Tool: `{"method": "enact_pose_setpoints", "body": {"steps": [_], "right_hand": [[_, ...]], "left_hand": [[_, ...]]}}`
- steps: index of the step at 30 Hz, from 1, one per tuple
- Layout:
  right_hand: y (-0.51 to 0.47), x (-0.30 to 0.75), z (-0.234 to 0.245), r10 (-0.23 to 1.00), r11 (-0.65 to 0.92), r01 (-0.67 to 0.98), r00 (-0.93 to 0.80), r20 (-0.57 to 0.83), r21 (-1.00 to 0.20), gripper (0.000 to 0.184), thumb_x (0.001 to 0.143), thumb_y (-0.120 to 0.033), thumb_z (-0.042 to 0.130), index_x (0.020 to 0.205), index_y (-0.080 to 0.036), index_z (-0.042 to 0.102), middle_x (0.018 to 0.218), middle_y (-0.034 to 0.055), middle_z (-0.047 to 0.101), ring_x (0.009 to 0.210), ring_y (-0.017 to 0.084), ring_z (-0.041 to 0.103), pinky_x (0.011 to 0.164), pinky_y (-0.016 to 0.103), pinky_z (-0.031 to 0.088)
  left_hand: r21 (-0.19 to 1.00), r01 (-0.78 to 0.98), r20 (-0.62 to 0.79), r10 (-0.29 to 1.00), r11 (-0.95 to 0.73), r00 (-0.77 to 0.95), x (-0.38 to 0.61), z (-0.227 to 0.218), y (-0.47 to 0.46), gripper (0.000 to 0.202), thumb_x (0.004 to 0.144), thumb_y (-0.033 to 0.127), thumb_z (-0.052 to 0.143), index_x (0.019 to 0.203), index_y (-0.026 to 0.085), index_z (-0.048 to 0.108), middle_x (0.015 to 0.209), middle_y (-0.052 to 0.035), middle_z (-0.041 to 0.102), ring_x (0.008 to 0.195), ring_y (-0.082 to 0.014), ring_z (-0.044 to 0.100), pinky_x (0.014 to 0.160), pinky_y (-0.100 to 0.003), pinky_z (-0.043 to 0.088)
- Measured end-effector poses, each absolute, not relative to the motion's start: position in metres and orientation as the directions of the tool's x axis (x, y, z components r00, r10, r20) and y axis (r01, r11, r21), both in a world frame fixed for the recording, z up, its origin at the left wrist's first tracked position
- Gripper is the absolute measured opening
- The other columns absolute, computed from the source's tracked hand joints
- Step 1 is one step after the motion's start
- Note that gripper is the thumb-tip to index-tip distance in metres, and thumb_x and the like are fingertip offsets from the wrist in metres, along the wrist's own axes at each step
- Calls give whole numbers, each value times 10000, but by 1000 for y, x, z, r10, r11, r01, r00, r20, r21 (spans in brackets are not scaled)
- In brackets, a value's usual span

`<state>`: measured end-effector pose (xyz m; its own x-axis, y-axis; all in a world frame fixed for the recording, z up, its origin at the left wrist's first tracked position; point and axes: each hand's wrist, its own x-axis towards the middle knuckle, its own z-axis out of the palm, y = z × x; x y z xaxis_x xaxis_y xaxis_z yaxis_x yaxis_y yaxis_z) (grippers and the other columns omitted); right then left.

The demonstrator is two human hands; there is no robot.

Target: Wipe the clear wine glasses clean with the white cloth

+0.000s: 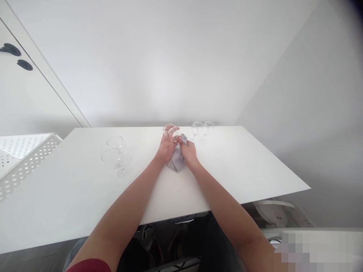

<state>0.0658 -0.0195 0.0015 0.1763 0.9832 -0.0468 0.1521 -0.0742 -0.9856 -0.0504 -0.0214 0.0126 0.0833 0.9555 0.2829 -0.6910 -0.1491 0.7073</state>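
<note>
Here, left hand [166, 145]: fingers curled round a clear stemmed glass [170, 131], closed on it near the bowl.
Right hand [188, 149]: just beside the left hand, fingers bent and gripping a grey cloth [177, 162] against the lower part of the same glass.
Held glass: between the hands, over the far middle of the counter [227, 166], bowl toward the left hand, foot toward the right; whether it touches the surface I cannot tell.
Cloth: bunched at the right hand's fingers, a loose fold hanging below the hands.
Glasses at right: 2 stemmed glasses, upright and side by side near the back edge, the nearer-in glass [197, 129] and the outer glass [209, 128].
Glasses at left: 2 more, upright and well apart from the hands, the front glass [111, 155] overlapping the rear glass [115, 142] in view.
Sleeve: dark red [90, 265], on the left arm.
Wall: plain white [170, 68], behind the counter.
Left side: a white perforated panel [25, 166] and a white door [31, 98] with a dark handle [11, 49].
Lower right: a white chair-like object [273, 213], partly under the counter.
</note>
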Motion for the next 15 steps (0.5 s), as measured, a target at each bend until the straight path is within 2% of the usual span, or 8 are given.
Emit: {"method": "enact_pose_setpoints", "body": {"steps": [2,5,7,10,15], "right_hand": [[-18,65,-1,987,-49,116,160,-30,-992,230,808,-401,617,917,-204,659,949,52,709,868,210,615,780,323,457],[-17,64,-3,993,2,91,113,12,-996,169,819,-338,586,916,-208,632,971,41,707,888,192,617,797,299,460],[-17,65,-3,993,10,197,114,33,-980,139,849,-330,561,899,-212,616,952,45,705,864,198,616,768,299,453],[-19,69,2,992,10,398,109,58,-917,144,904,-329,521,889,-214,606,943,71,710,828,218,627,719,307,440],[-26,76,18,978,15,635,151,143,-772,238,930,-406,545,790,-215,577,807,72,681,715,216,599,651,305,399]], "left_hand": [[695,-707,259,963,-131,76,-50,14,-22,460,828,484,787,1214,316,601,1355,-79,583,890,-169,676,935,-385,520],[703,-698,279,956,-136,94,-50,14,-22,521,779,482,837,1211,300,609,1345,-83,587,873,-156,681,942,-366,523],[708,-685,334,936,-171,112,-50,12,-22,562,744,470,871,1212,292,616,1343,-86,587,849,-144,672,910,-345,527],[700,-680,397,911,-218,116,-51,9,-19,557,763,463,857,1234,298,609,1357,-88,588,825,-135,656,822,-315,527],[684,-700,334,941,-207,48,-57,4,-12,501,845,469,782,1285,336,580,1465,-72,561,904,-148,664,764,-290,507]]}}
